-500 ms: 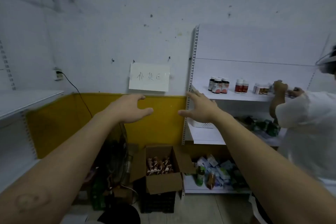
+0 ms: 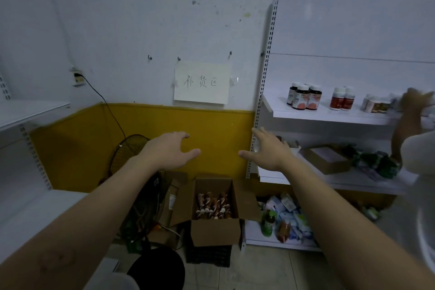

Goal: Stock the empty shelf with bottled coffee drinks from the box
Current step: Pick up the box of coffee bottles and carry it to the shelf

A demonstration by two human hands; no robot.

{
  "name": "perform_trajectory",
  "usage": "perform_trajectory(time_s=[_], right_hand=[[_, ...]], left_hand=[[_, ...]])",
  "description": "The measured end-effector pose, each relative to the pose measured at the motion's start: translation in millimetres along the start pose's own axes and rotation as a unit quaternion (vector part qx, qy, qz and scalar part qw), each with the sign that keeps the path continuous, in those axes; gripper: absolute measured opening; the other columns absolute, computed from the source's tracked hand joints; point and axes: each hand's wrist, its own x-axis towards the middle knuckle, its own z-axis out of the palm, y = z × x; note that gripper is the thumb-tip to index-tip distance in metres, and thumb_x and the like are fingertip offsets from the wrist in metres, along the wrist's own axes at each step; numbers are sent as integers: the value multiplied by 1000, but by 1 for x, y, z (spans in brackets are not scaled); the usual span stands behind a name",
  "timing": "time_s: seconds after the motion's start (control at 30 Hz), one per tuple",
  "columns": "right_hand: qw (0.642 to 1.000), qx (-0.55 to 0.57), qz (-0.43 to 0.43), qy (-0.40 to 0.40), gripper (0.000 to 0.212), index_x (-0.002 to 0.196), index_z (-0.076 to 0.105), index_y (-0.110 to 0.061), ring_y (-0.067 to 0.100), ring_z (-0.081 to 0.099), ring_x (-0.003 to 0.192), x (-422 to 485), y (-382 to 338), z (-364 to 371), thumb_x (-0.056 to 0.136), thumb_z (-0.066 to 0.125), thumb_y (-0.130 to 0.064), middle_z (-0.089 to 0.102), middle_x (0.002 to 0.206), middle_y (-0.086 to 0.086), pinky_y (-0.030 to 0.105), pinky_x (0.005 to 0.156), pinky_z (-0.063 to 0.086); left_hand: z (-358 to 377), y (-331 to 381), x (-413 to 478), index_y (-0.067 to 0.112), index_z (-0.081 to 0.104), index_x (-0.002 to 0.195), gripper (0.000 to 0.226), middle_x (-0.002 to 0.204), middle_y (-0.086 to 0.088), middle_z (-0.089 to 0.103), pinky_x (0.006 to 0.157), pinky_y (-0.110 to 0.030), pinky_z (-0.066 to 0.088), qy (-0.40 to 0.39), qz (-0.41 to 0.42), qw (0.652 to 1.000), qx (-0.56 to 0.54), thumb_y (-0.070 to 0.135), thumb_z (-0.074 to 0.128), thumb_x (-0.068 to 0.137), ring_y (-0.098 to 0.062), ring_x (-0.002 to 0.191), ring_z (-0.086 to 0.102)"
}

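Note:
An open cardboard box (image 2: 214, 231) stands on a dark crate on the floor, below and between my hands. Several brown-and-white coffee bottles (image 2: 213, 206) stand upright inside it. My left hand (image 2: 170, 152) and my right hand (image 2: 268, 150) are stretched out in front of me, palms down, fingers spread, holding nothing, well above the box. A bare white shelf (image 2: 30, 113) hangs at the left, with another bare board (image 2: 35, 209) below it.
A white shelf unit (image 2: 329, 116) at the right carries pill bottles, boxes and packets. Another person's arm (image 2: 409, 122) in a white sleeve reaches into it at the right edge. A fan (image 2: 128, 150), cartons and cables crowd the floor left of the box. A paper sign (image 2: 202, 82) hangs on the wall.
The view has come closer to the box and tilted down a little. Both hands sit lower in the frame, still empty and spread. The other person's arm has shifted.

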Motion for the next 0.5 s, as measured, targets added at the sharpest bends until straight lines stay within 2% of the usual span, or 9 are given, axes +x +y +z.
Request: perform_trajectory(time_s=[0.37,0.5], right_hand=[[996,-39,39,-75,96,155,7,-26,27,9,149,117,1,79,82,53,-70,6,163,4,59,115,18],[994,-30,64,-83,99,154,3,-27,29,15,148,178,-5,109,81,56,-68,9,163,4,58,114,23]], left_hand=[[78,-67,119,21,32,148,74,154,-2,33,103,-44,42,-93,8,995,-47,65,46,90,-26,135,39],[109,-107,184,21,34,148,75,153,-2,36,100,-45,44,-95,11,993,-73,67,45,88,-25,133,42]])
